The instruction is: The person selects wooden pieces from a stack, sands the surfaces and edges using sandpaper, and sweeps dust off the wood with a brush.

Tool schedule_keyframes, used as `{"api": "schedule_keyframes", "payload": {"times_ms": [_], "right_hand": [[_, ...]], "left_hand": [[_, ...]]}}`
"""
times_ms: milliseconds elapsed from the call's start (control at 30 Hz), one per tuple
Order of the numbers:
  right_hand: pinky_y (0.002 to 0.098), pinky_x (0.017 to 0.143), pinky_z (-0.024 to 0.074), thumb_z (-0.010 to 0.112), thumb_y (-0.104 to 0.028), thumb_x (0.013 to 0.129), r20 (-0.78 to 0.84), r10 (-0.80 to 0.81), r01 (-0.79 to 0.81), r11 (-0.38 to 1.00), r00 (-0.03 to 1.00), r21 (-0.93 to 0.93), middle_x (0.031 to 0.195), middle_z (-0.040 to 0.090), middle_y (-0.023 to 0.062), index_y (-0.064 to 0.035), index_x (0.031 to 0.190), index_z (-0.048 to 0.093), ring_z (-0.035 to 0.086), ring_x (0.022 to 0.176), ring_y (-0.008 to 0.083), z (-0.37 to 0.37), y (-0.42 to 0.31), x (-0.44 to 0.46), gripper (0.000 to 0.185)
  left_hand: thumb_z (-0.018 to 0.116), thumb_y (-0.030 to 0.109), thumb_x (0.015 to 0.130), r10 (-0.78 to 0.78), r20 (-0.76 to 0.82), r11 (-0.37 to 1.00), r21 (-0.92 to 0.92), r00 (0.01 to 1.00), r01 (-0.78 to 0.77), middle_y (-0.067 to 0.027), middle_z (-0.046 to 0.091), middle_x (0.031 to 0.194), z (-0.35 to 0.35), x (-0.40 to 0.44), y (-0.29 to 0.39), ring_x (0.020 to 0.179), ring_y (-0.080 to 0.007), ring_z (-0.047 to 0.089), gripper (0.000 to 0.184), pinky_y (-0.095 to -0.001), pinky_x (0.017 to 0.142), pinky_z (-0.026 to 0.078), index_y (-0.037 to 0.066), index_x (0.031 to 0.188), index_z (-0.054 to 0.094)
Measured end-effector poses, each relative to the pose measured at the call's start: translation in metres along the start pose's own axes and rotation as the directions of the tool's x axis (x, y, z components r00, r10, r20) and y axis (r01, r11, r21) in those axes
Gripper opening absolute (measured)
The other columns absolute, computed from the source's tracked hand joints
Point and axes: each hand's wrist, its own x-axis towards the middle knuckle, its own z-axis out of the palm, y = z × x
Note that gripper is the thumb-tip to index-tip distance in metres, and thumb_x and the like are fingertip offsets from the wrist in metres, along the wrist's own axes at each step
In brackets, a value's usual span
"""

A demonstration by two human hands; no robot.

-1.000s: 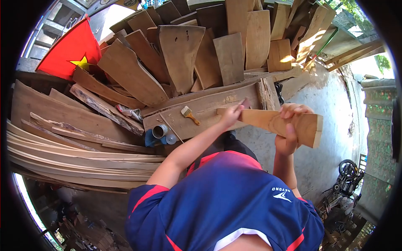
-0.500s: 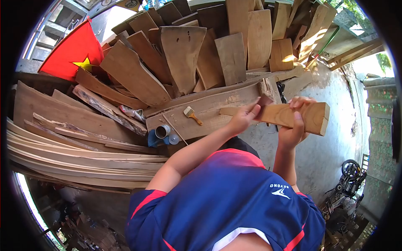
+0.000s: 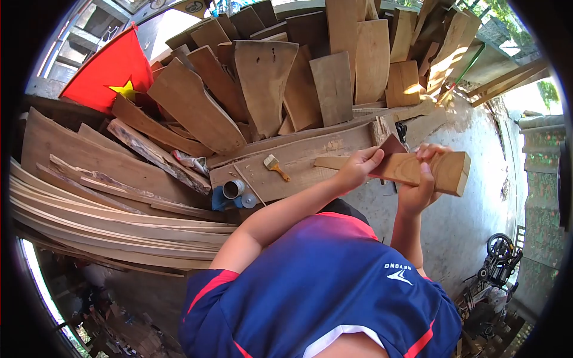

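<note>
Right of the frame's centre, the right hand (image 3: 422, 182) wraps round the thick end of a tapered wooden block (image 3: 397, 168), thumb across its face and fingers over its upper edge, probably to steady it in the air; the left hand (image 3: 359, 167) pinches a brown sheet (image 3: 391, 145), likely sandpaper, against the block, perhaps to bear on its surface; left of centre, a brush (image 3: 276, 167) lies on a plank (image 3: 310, 153), seemingly within easy reach.
</note>
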Motion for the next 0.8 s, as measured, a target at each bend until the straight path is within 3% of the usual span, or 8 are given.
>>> {"api": "schedule_keyframes", "payload": {"times_ms": [67, 167, 233, 367, 433, 567, 733, 800], "right_hand": [[0.0319, 0.080, 0.0357, 0.045, -0.007, 0.067, 0.011, 0.004, -0.004, 1.000, 1.000, -0.001, 0.085, 0.043, 0.0078, -0.0011, 0.105, 0.040, 0.041, 0.079, 0.0175, 0.001, -0.003, -0.005, 0.038], [0.0322, 0.080, 0.0357, 0.045, -0.007, 0.067, 0.060, 0.002, -0.002, 1.000, 0.998, 0.008, 0.085, 0.043, 0.0081, -0.0012, 0.104, 0.040, 0.041, 0.080, 0.0175, -0.002, -0.003, -0.006, 0.038], [0.0323, 0.080, 0.0357, 0.045, -0.007, 0.067, 0.101, -0.003, 0.001, 1.000, 0.995, 0.024, 0.085, 0.043, 0.0083, -0.0012, 0.104, 0.040, 0.041, 0.080, 0.0174, -0.002, -0.004, -0.011, 0.038], [0.0325, 0.080, 0.0361, 0.046, -0.007, 0.066, 0.077, -0.037, 0.043, 0.996, 0.996, -0.081, 0.085, 0.043, 0.0088, -0.0011, 0.105, 0.040, 0.042, 0.079, 0.0174, 0.004, -0.009, -0.019, 0.040], [0.0324, 0.079, 0.0362, 0.046, -0.006, 0.066, -0.003, -0.011, 0.011, 1.000, 1.000, -0.018, 0.085, 0.043, 0.0087, -0.0008, 0.105, 0.040, 0.042, 0.078, 0.0176, -0.003, -0.007, -0.017, 0.041], [0.0319, 0.078, 0.0364, 0.046, -0.006, 0.067, 0.107, -0.022, 0.024, 1.000, 0.994, -0.009, 0.084, 0.043, 0.0081, -0.0012, 0.106, 0.040, 0.043, 0.079, 0.0176, 0.001, -0.008, -0.020, 0.040], [0.0330, 0.075, 0.0382, 0.049, -0.008, 0.067, 0.203, -0.026, 0.023, 1.000, 0.979, 0.017, 0.081, 0.044, 0.0085, -0.0027, 0.102, 0.040, 0.044, 0.076, 0.0176, 0.006, -0.009, -0.019, 0.036], [0.0338, 0.072, 0.0393, 0.052, -0.010, 0.068, 0.246, -0.020, 0.006, 0.998, 0.969, 0.060, 0.079, 0.044, 0.0087, -0.0032, 0.099, 0.039, 0.045, 0.073, 0.0178, 0.011, -0.010, -0.025, 0.035]], "left_hand": [[0.042, 0.032, 0.094, 0.025, 0.116, 0.999, 0.040, 0.993, -0.030, 0.0016, 0.058, 0.093, -0.011, 0.004, -0.006, 0.087, -0.0061, 0.051, 0.034, -0.0218, 0.081, 0.040, 0.002, 0.101, 0.057], [0.041, 0.035, 0.094, -0.195, -0.151, 0.907, 0.349, 0.969, 0.237, -0.0010, 0.060, 0.097, -0.073, 0.009, -0.084, 0.088, -0.0086, 0.053, 0.039, -0.0249, 0.083, 0.040, 0.001, 0.105, 0.058], [0.042, 0.037, 0.093, -0.332, -0.273, 0.942, -0.052, 0.903, 0.331, -0.0016, 0.060, 0.100, -0.119, 0.008, -0.139, 0.090, -0.0107, 0.054, 0.039, -0.0263, 0.083, 0.039, 0.004, 0.107, 0.058], [0.043, 0.035, 0.093, -0.267, -0.078, 0.960, 0.064, 0.960, 0.273, 0.0021, 0.057, 0.097, -0.047, 0.003, -0.055, 0.090, -0.0064, 0.050, 0.037, -0.0229, 0.083, 0.037, 0.005, 0.107, 0.057], [0.043, 0.034, 0.093, 0.033, 0.131, 0.999, 0.018, 0.991, -0.036, 0.0059, 0.054, 0.090, -0.003, -0.007, 0.000, 0.084, -0.0042, 0.046, 0.034, -0.0217, 0.079, 0.037, 0.003, 0.099, 0.057], [0.042, 0.031, 0.094, -0.042, 0.220, 0.998, 0.046, 0.975, 0.033, 0.0072, 0.051, 0.086, -0.015, -0.003, 0.008, 0.082, -0.0046, 0.042, 0.032, -0.0218, 0.076, 0.036, 0.003, 0.092, 0.058], [0.044, 0.037, 0.092, -0.290, -0.258, 0.922, 0.184, 0.922, 0.342, -0.0045, 0.061, 0.100, -0.111, 0.005, -0.104, 0.088, -0.0113, 0.055, 0.041, -0.0265, 0.080, 0.041, 0.002, 0.108, 0.059], [0.044, 0.036, 0.092, -0.340, -0.137, 0.913, 0.192, 0.931, 0.361, -0.0038, 0.061, 0.100, -0.107, 0.005, -0.098, 0.090, -0.0112, 0.054, 0.041, -0.0260, 0.083, 0.040, 0.002, 0.109, 0.058]]}}
